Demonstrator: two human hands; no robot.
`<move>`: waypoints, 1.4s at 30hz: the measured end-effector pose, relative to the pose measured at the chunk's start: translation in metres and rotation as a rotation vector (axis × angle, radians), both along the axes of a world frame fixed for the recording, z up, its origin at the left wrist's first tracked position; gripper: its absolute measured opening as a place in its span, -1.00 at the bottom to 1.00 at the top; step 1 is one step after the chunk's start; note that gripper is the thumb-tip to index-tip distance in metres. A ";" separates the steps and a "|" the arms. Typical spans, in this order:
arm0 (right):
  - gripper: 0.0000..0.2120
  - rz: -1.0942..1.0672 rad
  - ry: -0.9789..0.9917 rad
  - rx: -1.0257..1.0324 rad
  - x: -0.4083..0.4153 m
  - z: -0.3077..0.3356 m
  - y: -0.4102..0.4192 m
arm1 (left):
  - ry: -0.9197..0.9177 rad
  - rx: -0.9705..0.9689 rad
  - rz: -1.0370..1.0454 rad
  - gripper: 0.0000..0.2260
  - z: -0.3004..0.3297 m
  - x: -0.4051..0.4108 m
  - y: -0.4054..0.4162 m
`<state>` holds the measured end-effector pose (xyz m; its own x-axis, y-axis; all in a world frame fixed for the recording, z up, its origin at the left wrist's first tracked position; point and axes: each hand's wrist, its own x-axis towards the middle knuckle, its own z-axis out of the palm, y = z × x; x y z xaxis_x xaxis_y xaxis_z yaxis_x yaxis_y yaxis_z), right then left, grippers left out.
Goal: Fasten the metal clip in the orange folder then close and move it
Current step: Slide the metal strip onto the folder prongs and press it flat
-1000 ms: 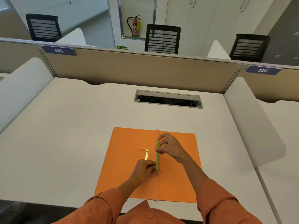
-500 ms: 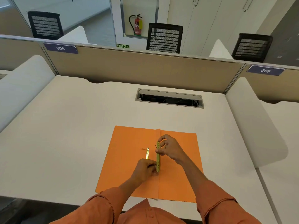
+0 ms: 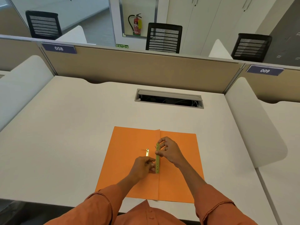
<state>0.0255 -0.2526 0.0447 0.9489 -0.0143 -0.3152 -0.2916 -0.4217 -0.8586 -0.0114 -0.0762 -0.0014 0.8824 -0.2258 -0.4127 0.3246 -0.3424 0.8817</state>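
Little has shifted over the last second: both hands stay on the brass strip at the fold, and only the view has tipped slightly, so the folder sits a touch lower in it. The orange folder (image 3: 178, 181) lies open and flat on the white bench (image 3: 65, 135), near its front edge, its centre crease running away from the person.

Along that crease lies the long metal clip bar (image 3: 157, 158), a yellowish slotted strip set lengthwise on the fold. The right hand (image 3: 168, 151) pinches its far end, thumb and fingers curled closed around the strip from the right side. The left hand (image 3: 142, 168) comes in from the left and presses pinched fingertips against the near end of the bar. Just left of the bar, on the left leaf of the folder, a shorter brass piece (image 3: 147, 152) lies apart from it, with thin prongs splayed at its far end; whether it is fixed to the folder I cannot tell.

Both forearms wear rust-orange sleeves (image 3: 100, 207) rolled back at the cuff. Beyond the folder, a grey cable hatch (image 3: 168, 98) is set into the bench, its lid raised over dark cables. A tan partition (image 3: 138, 69) stands behind, carrying a plate marked 008 (image 3: 58, 48). Past it are black mesh chairs (image 3: 164, 38) and a red fire extinguisher (image 3: 136, 25).
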 end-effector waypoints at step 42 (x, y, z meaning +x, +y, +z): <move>-0.60 0.001 -0.060 -0.005 0.000 -0.007 0.005 | -0.053 -0.060 0.098 -0.81 0.015 0.042 -0.016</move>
<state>0.0252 -0.2475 0.0378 0.9662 -0.0145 -0.2576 -0.2390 -0.4263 -0.8724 0.0311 -0.0920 0.0137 0.9215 -0.1608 -0.3535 0.3067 -0.2572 0.9164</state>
